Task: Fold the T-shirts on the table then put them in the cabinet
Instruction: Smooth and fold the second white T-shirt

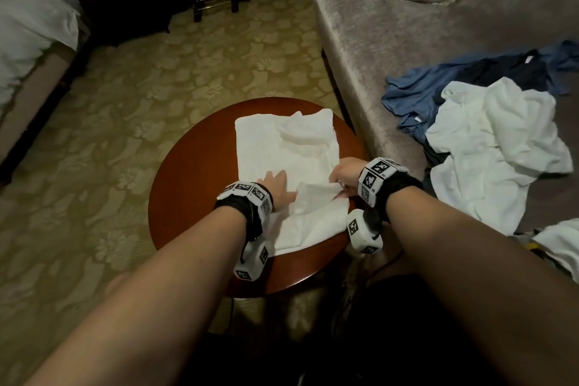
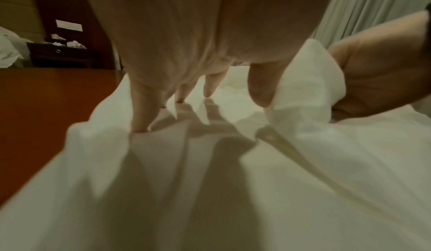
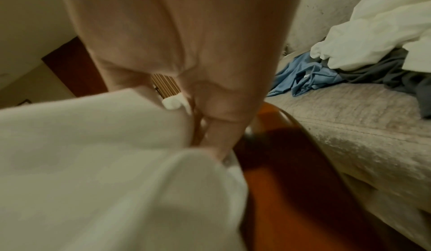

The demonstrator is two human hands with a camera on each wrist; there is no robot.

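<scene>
A white T-shirt (image 1: 282, 147) lies partly folded on the round red-brown table (image 1: 175, 197). My left hand (image 1: 277, 186) rests flat on the shirt's near left part, fingers spread and straight, fingertips (image 2: 140, 124) pressing the cloth (image 2: 210, 190). My right hand (image 1: 344, 174) pinches a raised fold (image 1: 316, 193) at the shirt's near right edge. In the right wrist view its fingers (image 3: 221, 140) curl around the white cloth (image 3: 93, 162). That fold (image 2: 307, 89) stands up beside my left thumb in the left wrist view.
A grey sofa (image 1: 391, 50) stands right of the table, with a pile of unfolded shirts: white (image 1: 495, 147), blue (image 1: 413, 94), dark (image 1: 507, 69). A bed (image 1: 28, 25) and a dark nightstand (image 1: 125, 0) stand at the left. Patterned carpet (image 1: 156, 88) surrounds the table.
</scene>
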